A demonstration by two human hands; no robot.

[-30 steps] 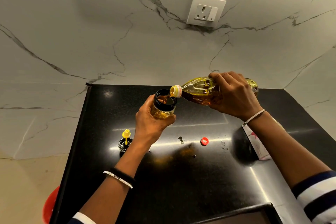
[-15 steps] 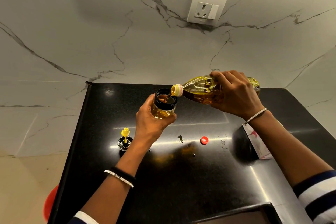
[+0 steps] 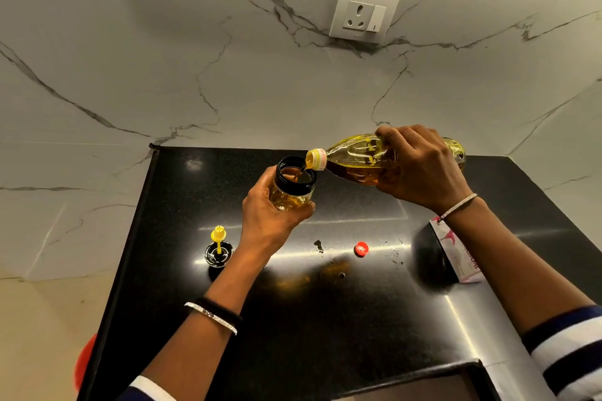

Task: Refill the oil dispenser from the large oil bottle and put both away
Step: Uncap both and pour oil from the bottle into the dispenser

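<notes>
Where fingers [image 3: 411,140] wrap: bottle [image 3: 361,159] hidden

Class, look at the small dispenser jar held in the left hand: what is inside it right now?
Golden oil fills the lower part of the dispenser jar, and a stream enters from the oil bottle. The left hand covers the jar's base, so the bottom stays hidden.

Right hand [image 3: 420,169] tips large oil bottle [image 3: 361,161] sideways, oil streaming into open dispenser [image 3: 293,189] gripped by left hand [image 3: 270,218] above black counter [image 3: 325,319]; red cap [image 3: 361,248], dispenser lid [image 3: 218,252] lie apart.
</notes>
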